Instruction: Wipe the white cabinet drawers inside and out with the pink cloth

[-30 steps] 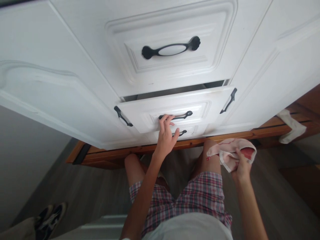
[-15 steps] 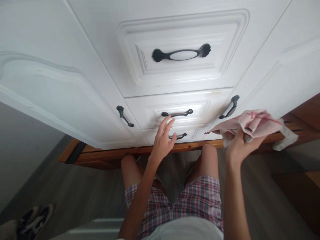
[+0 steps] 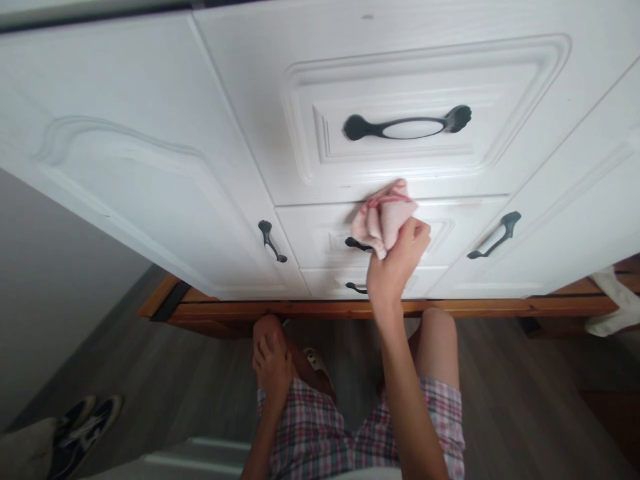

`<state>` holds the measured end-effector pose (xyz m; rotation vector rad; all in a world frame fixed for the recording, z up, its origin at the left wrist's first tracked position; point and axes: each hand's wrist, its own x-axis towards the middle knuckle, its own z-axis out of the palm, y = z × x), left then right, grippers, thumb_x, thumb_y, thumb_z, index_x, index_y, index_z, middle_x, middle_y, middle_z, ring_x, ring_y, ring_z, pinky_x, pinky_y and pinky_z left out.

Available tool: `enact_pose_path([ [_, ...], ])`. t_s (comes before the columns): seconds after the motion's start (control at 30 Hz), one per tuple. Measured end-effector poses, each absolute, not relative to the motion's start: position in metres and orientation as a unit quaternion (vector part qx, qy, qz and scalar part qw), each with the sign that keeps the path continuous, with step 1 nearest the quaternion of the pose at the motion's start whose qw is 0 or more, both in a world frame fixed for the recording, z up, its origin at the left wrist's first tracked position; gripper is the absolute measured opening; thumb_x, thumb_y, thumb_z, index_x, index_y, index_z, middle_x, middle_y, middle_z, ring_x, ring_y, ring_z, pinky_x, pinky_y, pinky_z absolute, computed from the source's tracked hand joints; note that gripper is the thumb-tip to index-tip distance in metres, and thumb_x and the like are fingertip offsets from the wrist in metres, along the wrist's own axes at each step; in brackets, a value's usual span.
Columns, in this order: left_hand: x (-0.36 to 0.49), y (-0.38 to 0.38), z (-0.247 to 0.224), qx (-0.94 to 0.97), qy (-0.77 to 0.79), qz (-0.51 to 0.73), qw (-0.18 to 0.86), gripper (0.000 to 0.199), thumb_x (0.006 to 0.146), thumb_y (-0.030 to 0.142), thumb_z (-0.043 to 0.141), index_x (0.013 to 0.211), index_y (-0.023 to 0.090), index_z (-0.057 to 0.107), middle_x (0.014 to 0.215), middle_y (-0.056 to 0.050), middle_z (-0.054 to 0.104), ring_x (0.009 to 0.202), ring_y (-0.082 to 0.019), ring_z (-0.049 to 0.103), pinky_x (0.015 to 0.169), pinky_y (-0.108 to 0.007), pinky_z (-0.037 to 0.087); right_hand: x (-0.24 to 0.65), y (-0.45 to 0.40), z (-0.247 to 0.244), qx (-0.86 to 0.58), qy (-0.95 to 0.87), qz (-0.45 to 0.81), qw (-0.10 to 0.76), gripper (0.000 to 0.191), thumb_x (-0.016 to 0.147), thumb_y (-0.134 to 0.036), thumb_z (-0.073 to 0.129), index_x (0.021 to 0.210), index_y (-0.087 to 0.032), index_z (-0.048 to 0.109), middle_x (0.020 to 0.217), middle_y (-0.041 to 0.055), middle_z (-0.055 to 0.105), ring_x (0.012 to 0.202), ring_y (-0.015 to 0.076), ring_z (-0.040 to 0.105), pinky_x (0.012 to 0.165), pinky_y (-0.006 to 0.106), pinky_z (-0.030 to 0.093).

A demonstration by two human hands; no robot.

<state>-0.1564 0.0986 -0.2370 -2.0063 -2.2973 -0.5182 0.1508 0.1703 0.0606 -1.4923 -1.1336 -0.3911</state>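
Observation:
My right hand (image 3: 397, 263) is closed around a crumpled pink and white cloth (image 3: 384, 219) with red stripes. The cloth lies against the white cabinet front at the seam below the top drawer (image 3: 325, 180). It covers part of the middle drawer's black handle (image 3: 356, 244). Resting on my left knee, my left hand (image 3: 273, 363) holds nothing, its fingers laid over the knee. Above the cloth is the top drawer's black handle with a white inlay (image 3: 413, 128). The lowest drawer's handle (image 3: 355, 288) is partly hidden behind my right wrist.
Doors with black handles flank the drawers, one handle on the left (image 3: 271, 243) and one on the right (image 3: 496, 237). A wooden ledge (image 3: 320, 309) runs beneath the cabinet. Pale fabric (image 3: 615, 303) hangs at the right. Dark shoes (image 3: 83, 430) stand on the floor at lower left.
My right hand has brought the cloth from the right side over to the middle drawers. My left hand has left the middle drawer handle and dropped to my left knee.

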Motion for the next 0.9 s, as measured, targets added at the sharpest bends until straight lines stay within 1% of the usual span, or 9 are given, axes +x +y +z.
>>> enact_pose_path([
  [0.07, -0.165, 0.102, -0.245, -0.621, -0.775, -0.118, 0.032, 0.072, 0.099, 0.035, 0.065, 0.163, 0.01, 0.043, 0.165, -0.031, 0.04, 0.143, -0.052, 0.051, 0.109, -0.067, 0.052, 0.114, 0.176, 0.069, -0.629, -0.503, -0.179, 0.565, 0.045, 0.093, -0.012, 0.056, 0.137, -0.021, 0.056, 0.123, 0.0136, 0.05, 0.111, 0.0299, 0.049, 0.099, 0.05, 0.048],
  [0.13, -0.168, 0.109, -0.251, -0.601, -0.793, -0.1, 0.03, 0.083, 0.098, 0.046, 0.069, 0.166, 0.009, 0.038, 0.164, -0.034, 0.041, 0.132, -0.051, 0.059, 0.098, -0.063, 0.059, 0.082, 0.184, 0.072, -0.617, -0.536, -0.177, 0.548, 0.043, 0.097, -0.011, 0.056, 0.138, -0.022, 0.059, 0.126, 0.0142, 0.051, 0.112, 0.0289, 0.048, 0.1, 0.049, 0.047],
  [0.23, -0.164, 0.12, -0.256, -0.575, -0.813, -0.086, 0.037, 0.091, 0.098, 0.052, 0.067, 0.17, 0.011, 0.03, 0.163, -0.035, 0.041, 0.123, -0.05, 0.064, 0.088, -0.062, 0.062, 0.049, 0.201, 0.063, -0.6, -0.579, -0.161, 0.528, 0.038, 0.102, -0.012, 0.054, 0.136, -0.024, 0.065, 0.127, 0.0142, 0.053, 0.113, 0.0274, 0.045, 0.103, 0.046, 0.045],
  [0.33, -0.161, 0.122, -0.257, -0.568, -0.818, -0.081, 0.042, 0.091, 0.099, 0.055, 0.066, 0.171, 0.013, 0.029, 0.165, -0.033, 0.04, 0.124, -0.049, 0.063, 0.087, -0.061, 0.061, 0.035, 0.21, 0.035, -0.59, -0.613, -0.134, 0.507, 0.034, 0.105, -0.013, 0.054, 0.133, -0.026, 0.07, 0.125, 0.0131, 0.054, 0.113, 0.0261, 0.045, 0.106, 0.044, 0.044],
  [0.43, -0.162, 0.12, -0.256, -0.574, -0.814, -0.079, 0.043, 0.089, 0.1, 0.057, 0.064, 0.17, 0.012, 0.031, 0.164, -0.033, 0.041, 0.124, -0.048, 0.063, 0.088, -0.06, 0.061, 0.039, 0.204, -0.001, -0.59, -0.636, -0.098, 0.487, 0.038, 0.103, -0.011, 0.054, 0.133, -0.027, 0.071, 0.121, 0.0125, 0.056, 0.11, 0.0251, 0.046, 0.102, 0.041, 0.046],
  [0.53, -0.163, 0.118, -0.254, -0.579, -0.811, -0.075, 0.043, 0.087, 0.1, 0.055, 0.063, 0.168, 0.01, 0.034, 0.163, -0.035, 0.042, 0.125, -0.049, 0.062, 0.089, -0.062, 0.061, 0.062, 0.188, -0.034, -0.606, -0.606, -0.079, 0.509, 0.04, 0.099, -0.008, 0.053, 0.132, -0.023, 0.07, 0.119, 0.0132, 0.055, 0.11, 0.0259, 0.047, 0.099, 0.042, 0.046],
  [0.63, -0.163, 0.118, -0.254, -0.585, -0.807, -0.074, 0.045, 0.084, 0.101, 0.053, 0.06, 0.168, 0.01, 0.035, 0.163, -0.034, 0.042, 0.124, -0.05, 0.062, 0.088, -0.063, 0.061, 0.106, 0.173, -0.051, -0.653, -0.494, -0.085, 0.568, 0.043, 0.093, -0.01, 0.052, 0.133, -0.019, 0.066, 0.119, 0.0134, 0.052, 0.113, 0.0284, 0.048, 0.101, 0.046, 0.044],
  [0.8, -0.166, 0.117, -0.252, -0.592, -0.8, -0.09, 0.044, 0.082, 0.102, 0.054, 0.056, 0.167, 0.01, 0.035, 0.162, -0.035, 0.042, 0.12, -0.049, 0.064, 0.086, -0.065, 0.061, 0.207, 0.158, -0.051, -0.718, -0.315, -0.15, 0.602, 0.046, 0.081, -0.015, 0.054, 0.126, -0.017, 0.062, 0.116, 0.0117, 0.051, 0.111, 0.0293, 0.048, 0.105, 0.052, 0.044],
  [0.9, -0.166, 0.116, -0.246, -0.6, -0.792, -0.111, 0.035, 0.078, 0.103, 0.051, 0.055, 0.165, 0.007, 0.038, 0.16, -0.037, 0.043, 0.127, -0.051, 0.061, 0.089, -0.068, 0.06, 0.255, 0.147, -0.046, -0.721, -0.285, -0.16, 0.612, 0.052, 0.073, -0.015, 0.054, 0.125, -0.016, 0.061, 0.115, 0.0111, 0.053, 0.113, 0.0288, 0.052, 0.108, 0.052, 0.045],
])
